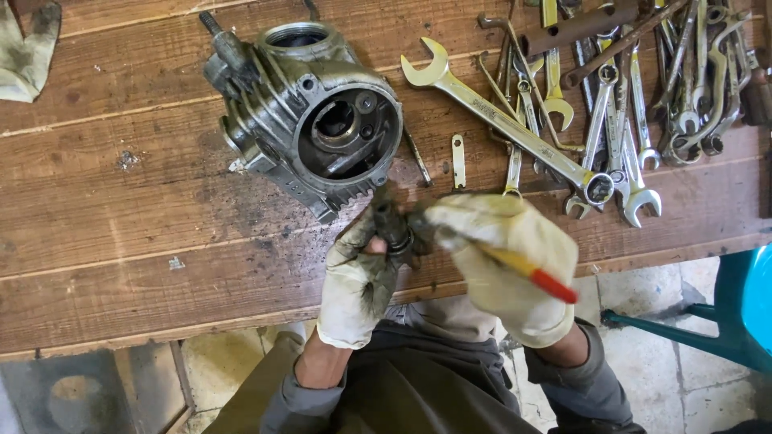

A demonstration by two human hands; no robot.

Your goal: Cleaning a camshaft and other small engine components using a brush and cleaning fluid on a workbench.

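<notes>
Bench left of the engine cylinder head (310,108) is open planking. Right of it, a spanner pile (619,104) blocks access, apparently overlapping throughout.

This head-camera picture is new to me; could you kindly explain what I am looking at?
The camera sits on a person's head and looks down at their own gloved hands over a wooden workbench. The left hand grips a small dark metal shaft. The right hand holds a tool with a yellow and red handle against it. Behind lies a grey finned engine part. To the right are a large spanner and a heap of spanners. A cloth lies top left.
</notes>
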